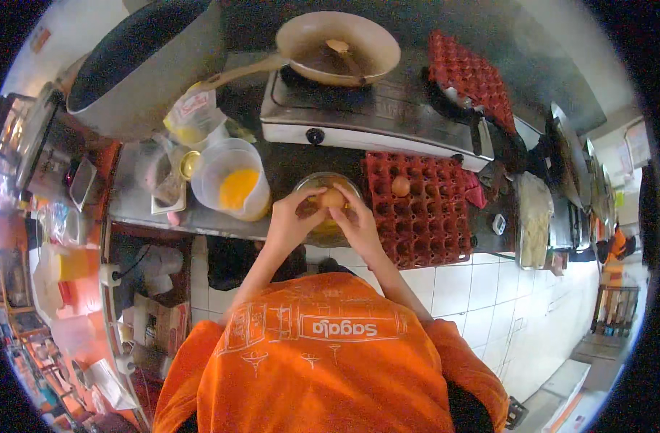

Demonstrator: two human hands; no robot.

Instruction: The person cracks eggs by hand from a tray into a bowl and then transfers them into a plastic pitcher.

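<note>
A brown egg (332, 199) is held between the fingertips of my left hand (293, 215) and my right hand (357, 223). Both hands are over a round bowl (325, 177) that has yellowish contents, partly hidden by the hands. To the right of the bowl lies a red egg tray (433, 227) with one brown egg (401, 186) in it; most of its cups hold nothing. On the left stands a translucent plastic container (206, 187) with yellow-orange liquid (238, 188) inside.
A pan (338, 32) with a utensil in it sits on a gas stove (362, 127) behind the bowl. Another red egg tray (471, 76) is at the back right. A plastic bag (192, 116), a small metal container (168, 201) and a white timer-like device (498, 224) are also on the counter.
</note>
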